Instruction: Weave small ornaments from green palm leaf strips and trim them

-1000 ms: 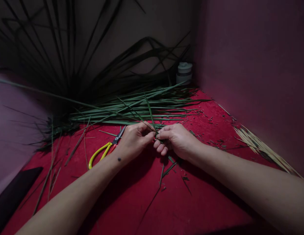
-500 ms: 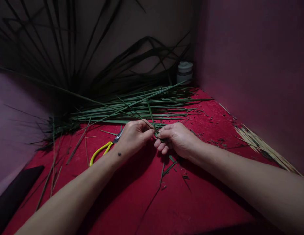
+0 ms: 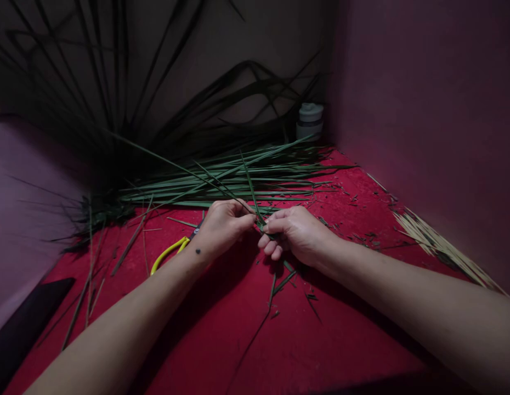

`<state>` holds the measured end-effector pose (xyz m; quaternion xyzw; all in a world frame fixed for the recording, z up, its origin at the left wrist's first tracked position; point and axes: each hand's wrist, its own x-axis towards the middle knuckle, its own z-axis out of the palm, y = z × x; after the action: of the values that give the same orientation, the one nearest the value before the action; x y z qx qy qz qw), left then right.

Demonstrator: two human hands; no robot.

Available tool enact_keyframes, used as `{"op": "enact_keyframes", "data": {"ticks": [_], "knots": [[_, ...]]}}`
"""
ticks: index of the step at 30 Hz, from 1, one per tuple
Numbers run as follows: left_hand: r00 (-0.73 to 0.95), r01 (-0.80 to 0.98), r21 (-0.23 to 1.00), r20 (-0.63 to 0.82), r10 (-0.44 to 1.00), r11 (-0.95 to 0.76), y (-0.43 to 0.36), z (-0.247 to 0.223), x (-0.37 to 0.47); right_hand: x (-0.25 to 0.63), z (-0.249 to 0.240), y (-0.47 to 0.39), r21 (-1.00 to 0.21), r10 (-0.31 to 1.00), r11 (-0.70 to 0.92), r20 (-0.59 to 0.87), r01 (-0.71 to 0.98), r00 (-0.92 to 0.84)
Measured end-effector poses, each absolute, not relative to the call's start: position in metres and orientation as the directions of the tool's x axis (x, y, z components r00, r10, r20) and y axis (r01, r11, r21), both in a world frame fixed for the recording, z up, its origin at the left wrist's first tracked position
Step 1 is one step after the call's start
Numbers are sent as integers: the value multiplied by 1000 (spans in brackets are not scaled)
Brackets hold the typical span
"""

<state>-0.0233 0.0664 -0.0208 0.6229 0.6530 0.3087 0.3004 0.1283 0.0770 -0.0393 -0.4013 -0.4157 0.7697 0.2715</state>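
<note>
My right hand (image 3: 290, 233) pinches a small green piece of palm leaf (image 3: 261, 223), its folds partly hidden by my fingers. One narrow leaf blade (image 3: 250, 181) sticks up from it toward the back. Close on the left, my left hand (image 3: 232, 219) has thumb and forefinger pressed together on a thin leaf strip (image 3: 222, 189), which runs back and to the left. Scissors with yellow handles (image 3: 168, 255) lie beside my left wrist, their blades partly behind it.
A pile of long green leaf strips (image 3: 189, 184) lies across the back of the red surface (image 3: 321, 351). A lidded cup (image 3: 310, 122) stands behind it. Pale thin sticks (image 3: 444, 247) lie at the right wall, a dark flat object (image 3: 30, 318) at the left. Leaf scraps (image 3: 285, 281) lie below my hands.
My left hand has shifted slightly left, away from the right fingers. The far end of the long thin strip has swung in from the left edge. My right hand stays nearly still.
</note>
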Motion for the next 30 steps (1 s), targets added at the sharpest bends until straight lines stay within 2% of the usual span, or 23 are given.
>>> {"op": "enact_keyframes", "data": {"ticks": [4,14,21,24,27,30], "knots": [[-83,525,842,-94,992,124,69,-19,-25,128,-40,76,-852,753,-513,-391,-101,-529],[-129,518,850,-33,991,96,73,-19,-31,128,-41,76,-856,743,-509,-383,-91,-549],[-101,767,641,147,984,-17,76,-24,-39,128,-39,75,-856,747,-510,-390,-89,-538],[-129,768,639,192,973,-25,76,-23,-39,128,-40,74,-857,746,-507,-382,-93,-545],[-193,614,784,41,980,88,75,-18,-38,128,-42,74,-860,741,-503,-378,-86,-555],[-112,424,883,-169,979,200,71,-12,-36,127,-44,74,-863,739,-498,-372,-84,-561]]}}
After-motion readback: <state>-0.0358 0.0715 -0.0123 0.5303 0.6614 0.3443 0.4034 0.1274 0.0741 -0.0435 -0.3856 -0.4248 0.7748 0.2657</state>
